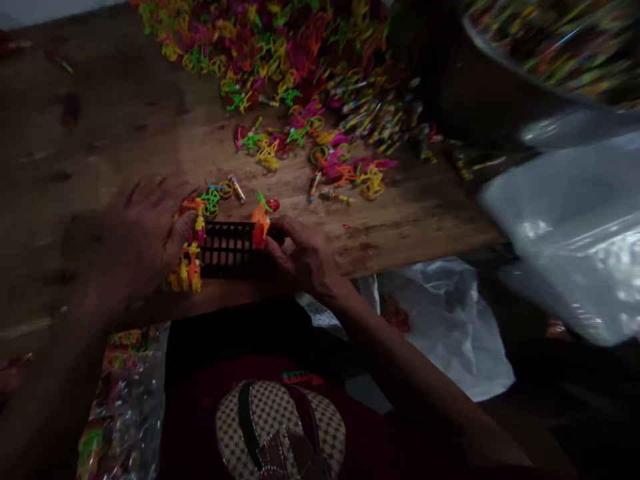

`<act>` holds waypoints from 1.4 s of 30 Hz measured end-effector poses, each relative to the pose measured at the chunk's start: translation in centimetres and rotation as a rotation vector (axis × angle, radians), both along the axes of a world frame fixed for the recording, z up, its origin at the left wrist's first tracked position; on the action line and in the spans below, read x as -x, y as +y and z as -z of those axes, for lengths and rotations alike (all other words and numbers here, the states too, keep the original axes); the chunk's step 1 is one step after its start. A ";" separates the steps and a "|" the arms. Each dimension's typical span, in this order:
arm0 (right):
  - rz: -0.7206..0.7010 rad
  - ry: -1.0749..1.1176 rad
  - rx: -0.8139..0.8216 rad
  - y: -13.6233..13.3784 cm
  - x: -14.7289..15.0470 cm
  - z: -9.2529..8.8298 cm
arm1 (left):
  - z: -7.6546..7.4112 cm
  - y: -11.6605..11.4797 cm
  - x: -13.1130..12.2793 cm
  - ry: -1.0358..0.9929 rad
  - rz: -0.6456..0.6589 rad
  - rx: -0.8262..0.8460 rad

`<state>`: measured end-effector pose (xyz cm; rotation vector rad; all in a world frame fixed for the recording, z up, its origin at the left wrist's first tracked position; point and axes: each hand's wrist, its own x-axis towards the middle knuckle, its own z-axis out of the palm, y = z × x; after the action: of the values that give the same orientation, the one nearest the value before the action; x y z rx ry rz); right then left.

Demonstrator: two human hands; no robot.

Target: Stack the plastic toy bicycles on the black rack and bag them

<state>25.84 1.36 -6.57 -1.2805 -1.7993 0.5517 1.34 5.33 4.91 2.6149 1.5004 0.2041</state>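
Note:
A black slotted rack [230, 248] lies near the front edge of the wooden table. Small orange and yellow plastic toys [190, 268] stand in its left end. My left hand [145, 233], slightly blurred, is around that end, its thumb and fingers on either side of an orange and yellow toy [196, 215]. My right hand [306, 257] is at the rack's right end, its thumb and forefinger pinching an orange plastic toy [261, 225]. Just behind the rack lie a green toy bicycle [211, 201] and a small tube of coloured beads [237, 189].
A large heap of bright toy bicycles [265, 47] covers the back of the table [115, 127], with bead-filled tubes [377, 113] beside it. A big tub [505, 67] stands at right. Clear plastic bags [445, 320] hang below the edge; packed toys [130, 400] lie lower left.

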 end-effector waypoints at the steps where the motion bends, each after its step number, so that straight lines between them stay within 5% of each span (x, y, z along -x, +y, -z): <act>1: 0.001 -0.015 0.005 -0.5 0.3 -0.1 | 0.3 -0.4 0.2 0.010 -0.012 0.001; 9: -0.218 0.078 0.046 -2.2 4.4 0.0 | 3.8 -2.0 1.1 -0.047 -0.071 0.020; 16: -0.214 0.012 0.106 -1.6 6.7 0.9 | 3.6 -2.2 0.9 -0.013 -0.035 0.025; 25: -0.179 -0.140 -0.104 -2.1 7.5 2.3 | 5.4 -2.0 1.5 -0.082 -0.017 -0.123; 30: -0.162 -0.202 -0.148 -2.2 8.2 2.4 | 3.5 -1.7 2.0 -0.103 0.037 -0.050; 36: -0.154 -0.200 -0.169 -2.0 8.3 2.9 | 0.1 -0.8 0.5 -0.071 0.359 0.041; 42: -0.119 -0.217 -0.247 -2.0 8.2 2.9 | 0.5 0.5 -0.3 0.040 0.519 0.103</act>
<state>17.64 -0.64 -9.52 -1.1021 -2.0616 0.2500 1.62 5.87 4.42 2.8200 0.7691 0.0214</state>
